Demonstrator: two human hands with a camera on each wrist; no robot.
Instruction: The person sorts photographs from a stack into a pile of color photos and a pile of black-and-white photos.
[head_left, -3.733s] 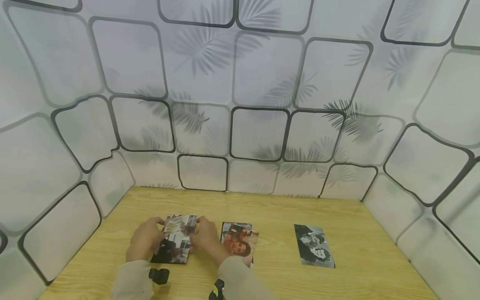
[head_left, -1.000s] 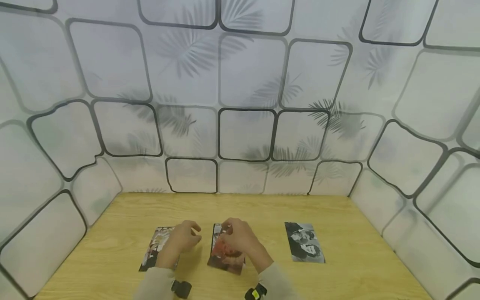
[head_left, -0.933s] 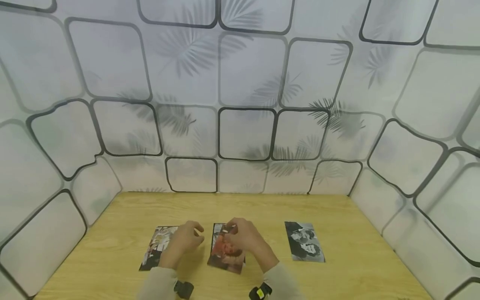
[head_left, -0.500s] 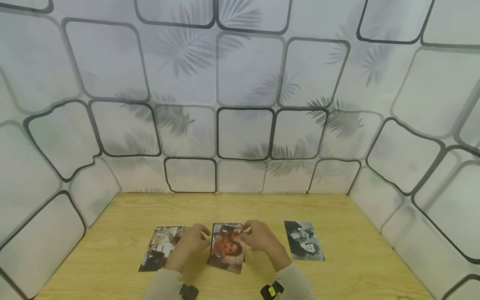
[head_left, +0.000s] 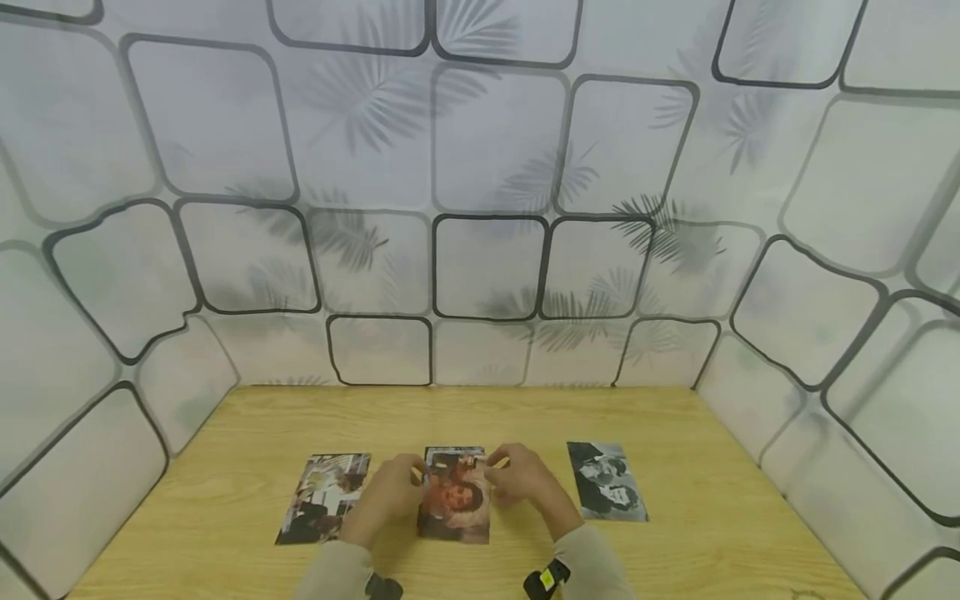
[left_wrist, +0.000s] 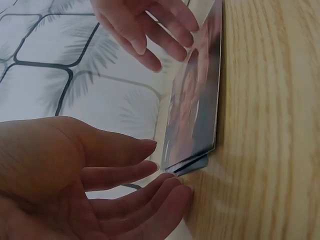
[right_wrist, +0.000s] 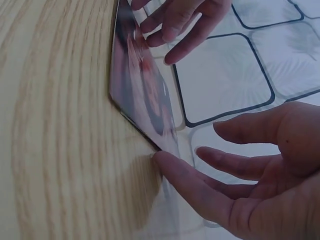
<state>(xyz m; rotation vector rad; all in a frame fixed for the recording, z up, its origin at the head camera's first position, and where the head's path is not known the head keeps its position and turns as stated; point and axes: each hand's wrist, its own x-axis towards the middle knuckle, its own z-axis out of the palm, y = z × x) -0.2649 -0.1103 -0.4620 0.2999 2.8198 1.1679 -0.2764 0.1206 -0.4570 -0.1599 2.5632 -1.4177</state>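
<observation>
A reddish photo print [head_left: 456, 502] of a person lies in the middle of the table, on top of another print [head_left: 454, 450] whose far edge peeks out. At the stack's left edge is my left hand [head_left: 393, 492], fingers loosely bent, the fingertips touching the edge in the left wrist view. My right hand [head_left: 521, 482] is at the opposite edge; in the right wrist view one fingertip touches the stack's edge while thumb and other fingers [right_wrist: 232, 162] stay apart from it. Neither hand pinches the prints. To the left lies a second photo print [head_left: 322, 500], partly behind my left forearm.
A black-and-white photo print [head_left: 609, 483] lies to the right on the wood-grain table [head_left: 480, 410]. A patterned curtain-like wall [head_left: 491, 267] encloses the table's back and sides.
The reddish print has turned from askew to nearly in line with the print under it. My right hand has released its far corner and shifted right; my left hand has come to the left edge.
</observation>
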